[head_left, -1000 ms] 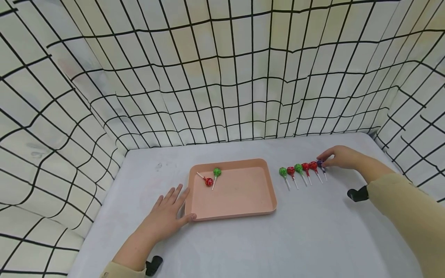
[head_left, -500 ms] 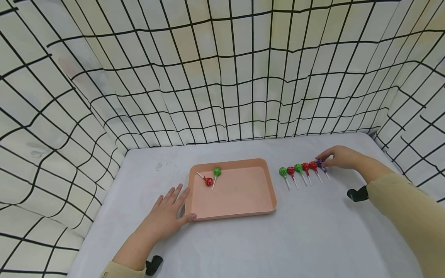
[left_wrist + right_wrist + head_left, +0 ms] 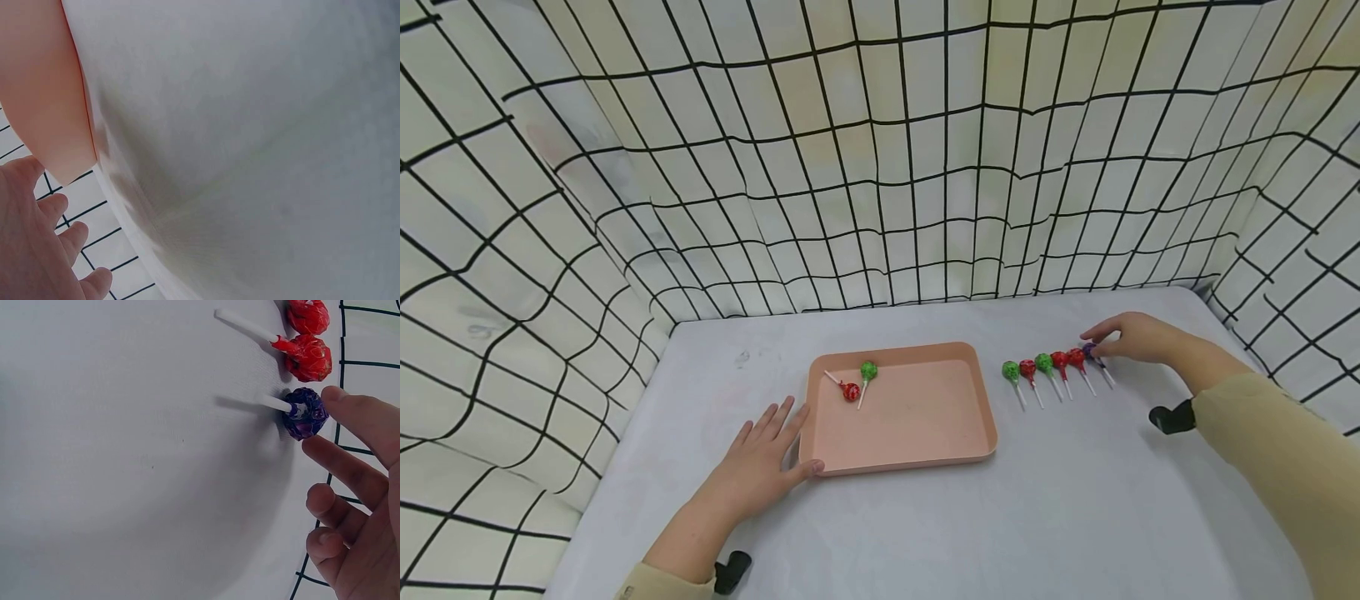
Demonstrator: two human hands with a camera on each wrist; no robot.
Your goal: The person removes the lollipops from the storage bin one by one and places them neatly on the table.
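Observation:
My left hand lies with fingers spread at the left side of a pink tray, its thumb touching the near-left corner. In the left wrist view, the fingers are stretched beside the tray's wall. At the right end of a row of lollipops, my right hand pinches the head of a purple lollipop between thumb and index finger. Its other fingers stay bent and hold nothing. That lollipop's white stick stands tilted, apart from its shadow. A red lollipop lies beside it.
Inside the tray are a red lollipop and a green lollipop. More green and red lollipops, such as this green one, line the white table right of the tray. White walls with a black grid surround the table.
The purple lollipop's stick end has swung slightly right, while its head stays by the right fingertips. The left hand and tray have not moved.

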